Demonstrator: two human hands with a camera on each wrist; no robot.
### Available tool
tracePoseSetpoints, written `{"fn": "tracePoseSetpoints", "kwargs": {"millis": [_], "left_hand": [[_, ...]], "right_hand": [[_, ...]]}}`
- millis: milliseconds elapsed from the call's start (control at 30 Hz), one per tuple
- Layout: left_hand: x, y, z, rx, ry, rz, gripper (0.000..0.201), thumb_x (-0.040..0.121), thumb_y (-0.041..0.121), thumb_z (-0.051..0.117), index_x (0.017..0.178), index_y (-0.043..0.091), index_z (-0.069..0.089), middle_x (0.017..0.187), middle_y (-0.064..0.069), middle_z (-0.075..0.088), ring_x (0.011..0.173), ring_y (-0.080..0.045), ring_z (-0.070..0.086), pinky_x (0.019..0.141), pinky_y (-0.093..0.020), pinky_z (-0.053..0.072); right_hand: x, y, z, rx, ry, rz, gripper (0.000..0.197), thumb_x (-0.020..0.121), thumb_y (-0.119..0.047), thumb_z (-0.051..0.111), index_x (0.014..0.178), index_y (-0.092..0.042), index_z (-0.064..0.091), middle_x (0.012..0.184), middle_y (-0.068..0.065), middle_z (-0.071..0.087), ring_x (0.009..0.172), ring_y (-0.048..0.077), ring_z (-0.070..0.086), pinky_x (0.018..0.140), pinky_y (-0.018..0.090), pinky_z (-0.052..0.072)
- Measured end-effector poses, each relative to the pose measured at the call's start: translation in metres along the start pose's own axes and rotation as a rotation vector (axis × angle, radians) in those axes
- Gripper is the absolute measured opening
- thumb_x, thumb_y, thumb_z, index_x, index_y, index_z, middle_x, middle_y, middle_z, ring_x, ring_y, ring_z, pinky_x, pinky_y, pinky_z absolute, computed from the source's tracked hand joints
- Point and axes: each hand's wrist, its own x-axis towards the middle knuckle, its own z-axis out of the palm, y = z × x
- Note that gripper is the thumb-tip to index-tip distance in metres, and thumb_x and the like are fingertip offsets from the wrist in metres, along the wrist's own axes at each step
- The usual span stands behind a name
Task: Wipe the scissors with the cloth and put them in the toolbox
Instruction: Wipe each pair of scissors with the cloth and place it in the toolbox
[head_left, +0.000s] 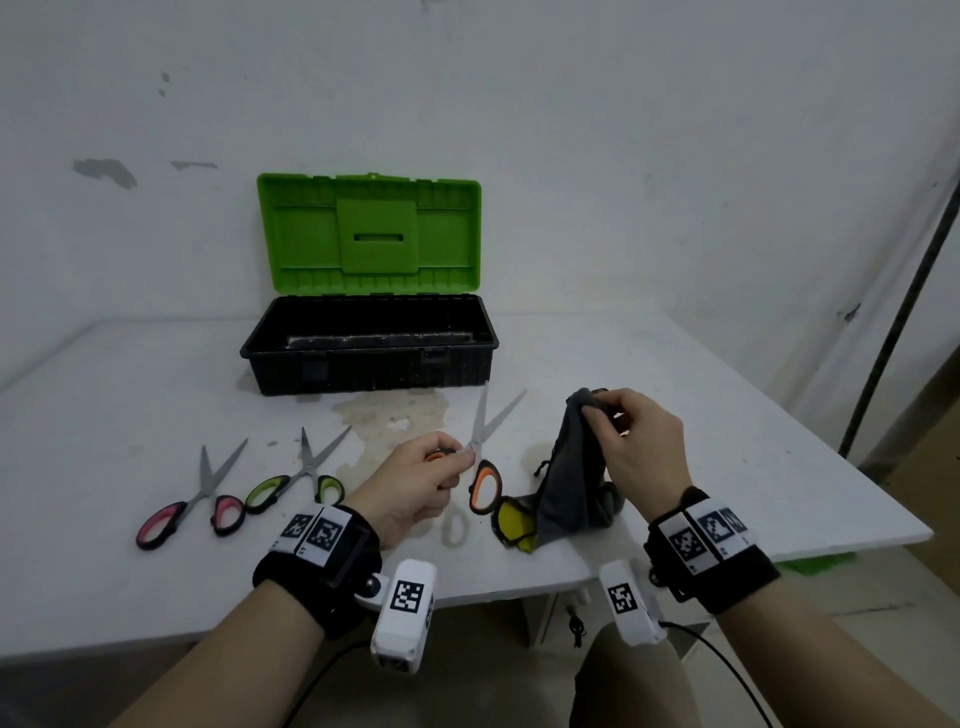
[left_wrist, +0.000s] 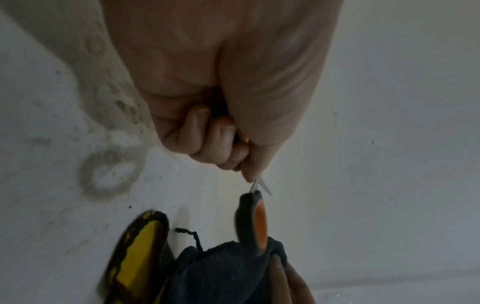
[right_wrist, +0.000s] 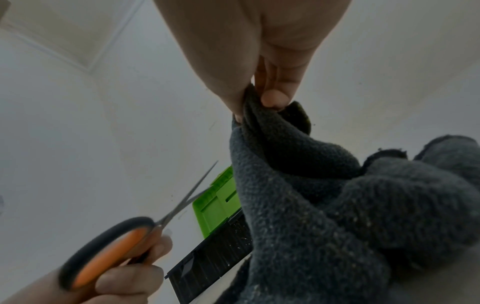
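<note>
Toolbox (head_left: 369, 358) sitting open at far centre, upright lid (head_left: 369, 231) blocking its far side, approach from near side staying free. Two scissors (head_left: 192, 499) (head_left: 296, 475) lying near left on desk (head_left: 727, 415); yellow-lined item (head_left: 511, 522) lying near centre. Far right desk staying bare.

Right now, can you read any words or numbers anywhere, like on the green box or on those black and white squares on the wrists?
No readable words or numbers anywhere.
Toolbox lid: plain green plastic, no lettering visible.
Wrist bands and: black and white square code patterns, not letters.
Wrist cameras and: the same kind of code squares, nothing to read.
Scissors handles, for example the orange scissors: no print visible.
</note>
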Motion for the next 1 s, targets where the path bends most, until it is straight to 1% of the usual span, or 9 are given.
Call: {"fn": "tracePoseSetpoints", "kwargs": {"millis": [167,300,433,533,633,700,767,900,1000], "left_hand": [[0.000,0.000,0.001,0.041,0.042,-0.004,0.023,0.101,0.023,0.056,0.081,0.014,0.051,0.064,0.000,0.043,0.048,-0.012,0.031,0.045,-0.022,0.022],[0.001,0.000,0.003,0.069,0.084,0.019,0.023,0.102,0.020,0.053,0.080,0.014,0.050,0.065,0.001,0.040,0.052,-0.011,0.038,0.048,-0.020,0.028],[0.004,-0.001,0.003,0.004,0.097,0.015,0.013,0.103,0.016,0.049,0.090,0.014,0.047,0.060,0.004,0.032,0.050,-0.012,0.030,0.050,-0.026,0.023],[0.004,-0.001,0.003,-0.037,0.088,0.022,0.017,0.104,0.016,0.042,0.087,0.015,0.044,0.064,0.001,0.037,0.051,-0.012,0.034,0.051,-0.025,0.026],[0.004,-0.002,0.002,-0.005,0.127,0.046,0.022,0.102,0.021,0.044,0.088,0.012,0.058,0.076,-0.004,0.049,0.059,-0.013,0.045,0.056,-0.028,0.031],[0.003,-0.002,0.002,-0.009,0.123,0.045,0.030,0.107,0.020,0.039,0.100,0.008,0.066,0.081,-0.003,0.054,0.067,-0.013,0.049,0.061,-0.027,0.037],[0.001,-0.001,0.003,-0.078,0.086,0.016,0.031,0.109,0.020,0.037,0.107,0.007,0.065,0.081,-0.001,0.056,0.068,-0.014,0.051,0.063,-0.027,0.041],[-0.001,0.001,0.005,-0.184,0.034,-0.019,0.020,0.109,0.018,0.036,0.107,0.009,0.054,0.075,-0.001,0.055,0.057,-0.012,0.049,0.056,-0.024,0.035],[0.001,-0.001,0.007,-0.175,0.036,-0.003,0.016,0.108,0.017,0.040,0.107,0.009,0.054,0.080,-0.002,0.057,0.059,-0.011,0.051,0.054,-0.022,0.034]], "right_hand": [[0.000,-0.005,0.002,0.005,-0.020,-0.013,0.003,0.087,-0.024,0.067,0.089,-0.023,0.070,0.091,-0.011,0.069,0.077,0.010,0.061,0.075,0.031,0.051],[-0.001,-0.008,0.004,0.010,-0.038,-0.024,0.003,0.088,-0.024,0.067,0.087,-0.027,0.067,0.088,-0.013,0.067,0.075,0.003,0.059,0.071,0.021,0.043],[-0.001,-0.010,0.005,0.009,-0.048,-0.017,0.002,0.088,-0.025,0.067,0.087,-0.027,0.068,0.088,-0.014,0.067,0.076,0.003,0.059,0.072,0.022,0.044],[-0.001,-0.010,0.004,0.009,-0.050,-0.020,0.005,0.088,-0.025,0.067,0.086,-0.029,0.067,0.087,-0.016,0.066,0.076,0.002,0.059,0.071,0.022,0.044],[-0.001,-0.010,0.004,0.006,-0.051,-0.023,0.006,0.088,-0.025,0.067,0.085,-0.030,0.066,0.087,-0.015,0.066,0.076,0.002,0.059,0.071,0.021,0.043],[-0.002,-0.011,0.005,0.001,-0.054,-0.026,0.004,0.088,-0.025,0.067,0.086,-0.028,0.068,0.087,-0.014,0.067,0.076,0.004,0.059,0.071,0.022,0.043],[-0.002,-0.012,0.005,-0.001,-0.056,-0.031,0.003,0.088,-0.025,0.067,0.088,-0.026,0.069,0.088,-0.014,0.066,0.076,0.003,0.058,0.071,0.021,0.042],[-0.005,-0.015,0.006,0.015,-0.087,-0.053,0.004,0.088,-0.026,0.066,0.090,-0.026,0.070,0.090,-0.014,0.067,0.077,0.002,0.058,0.069,0.018,0.042],[-0.009,-0.020,0.007,0.034,-0.135,-0.100,0.003,0.088,-0.026,0.067,0.089,-0.027,0.069,0.085,-0.017,0.065,0.077,0.002,0.058,0.066,0.014,0.041]]}}
